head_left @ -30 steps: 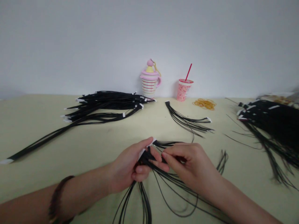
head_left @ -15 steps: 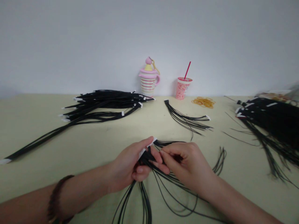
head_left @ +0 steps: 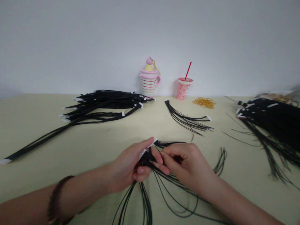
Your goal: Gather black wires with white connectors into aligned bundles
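My left hand (head_left: pixel 134 164) is closed around a wire harness (head_left: pixel 147 157), a bundle of thin black wires with white connectors (head_left: pixel 152 143) at the thumb and palm. Its wires hang below the palm and fan out to the right, some looping on the table. Close beside it, my right hand (head_left: pixel 187 165) is pinched at the wires just past the left fingers. What sits between its fingertips is mostly hidden, but it looks like a single black wire. A dark bracelet (head_left: pixel 58 198) circles my left wrist.
Behind on the left lies a pile of black harnesses (head_left: pixel 105 104). One loose harness (head_left: pixel 182 118) lies mid-table, near yellow rubber bands (head_left: pixel 204 102). A striped pink-lidded mug (head_left: pixel 148 84) and a pink cup (head_left: pixel 183 89) stand by the wall. A large wire heap (head_left: pixel 276 122) fills the right.
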